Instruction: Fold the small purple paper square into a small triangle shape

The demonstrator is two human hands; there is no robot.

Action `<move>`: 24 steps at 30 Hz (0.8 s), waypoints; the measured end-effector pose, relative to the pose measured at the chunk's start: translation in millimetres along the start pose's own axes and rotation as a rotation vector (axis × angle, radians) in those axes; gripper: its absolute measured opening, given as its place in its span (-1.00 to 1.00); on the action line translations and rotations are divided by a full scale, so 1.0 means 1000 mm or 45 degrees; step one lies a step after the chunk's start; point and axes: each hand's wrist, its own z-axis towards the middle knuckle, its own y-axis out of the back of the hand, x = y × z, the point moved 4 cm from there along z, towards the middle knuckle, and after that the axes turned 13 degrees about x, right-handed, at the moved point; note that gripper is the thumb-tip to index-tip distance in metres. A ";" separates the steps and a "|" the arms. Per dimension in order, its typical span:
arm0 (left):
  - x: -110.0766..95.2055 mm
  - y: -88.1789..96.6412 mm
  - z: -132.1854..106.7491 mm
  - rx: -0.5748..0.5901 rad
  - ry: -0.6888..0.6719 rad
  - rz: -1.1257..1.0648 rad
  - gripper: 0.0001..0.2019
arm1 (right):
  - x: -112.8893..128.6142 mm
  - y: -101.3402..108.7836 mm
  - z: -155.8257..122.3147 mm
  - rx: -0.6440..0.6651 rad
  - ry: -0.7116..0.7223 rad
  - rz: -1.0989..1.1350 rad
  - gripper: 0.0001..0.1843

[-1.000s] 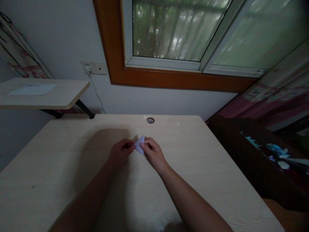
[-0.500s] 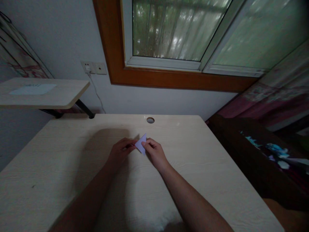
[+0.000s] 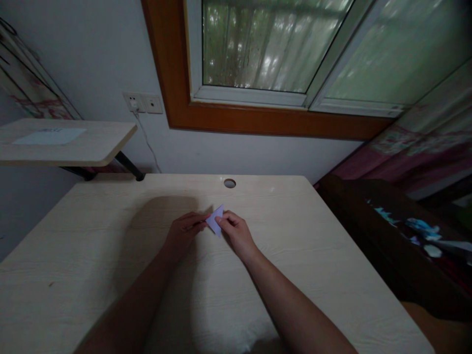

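A small lilac piece of folded paper [image 3: 214,222], triangular in outline, is held between my two hands just above the desk. My right hand [image 3: 236,230] grips its right side, thumb on top and fingers underneath. At the paper's left corner, my left hand [image 3: 186,228] pinches with thumb and fingertips. The underside of the paper and the fingertips behind it are hidden.
The pale wooden desk [image 3: 295,236] has a round cable hole [image 3: 229,183] near its back edge. A raised shelf [image 3: 106,135] at the left bears a sheet of paper [image 3: 49,136]. Behind are a plugged-in wall socket [image 3: 143,103] and a window.
The left hand's fingers have closed slightly nearer together at the paper's corner. The paper and my right hand have hardly moved.
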 end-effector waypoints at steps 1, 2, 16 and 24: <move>-0.001 0.000 0.000 0.006 -0.003 0.003 -0.77 | 0.000 0.000 0.000 0.000 -0.003 -0.006 -0.69; -0.002 0.000 -0.001 0.010 -0.001 0.004 -0.76 | 0.001 0.000 0.000 0.000 -0.004 -0.009 -0.69; 0.014 -0.003 -0.001 -0.072 0.176 -0.140 -0.66 | 0.010 -0.014 -0.005 0.149 0.190 -0.478 -0.74; 0.013 0.001 0.003 -0.137 0.146 -0.223 -0.55 | 0.017 -0.006 -0.006 -0.023 0.224 -0.402 -0.87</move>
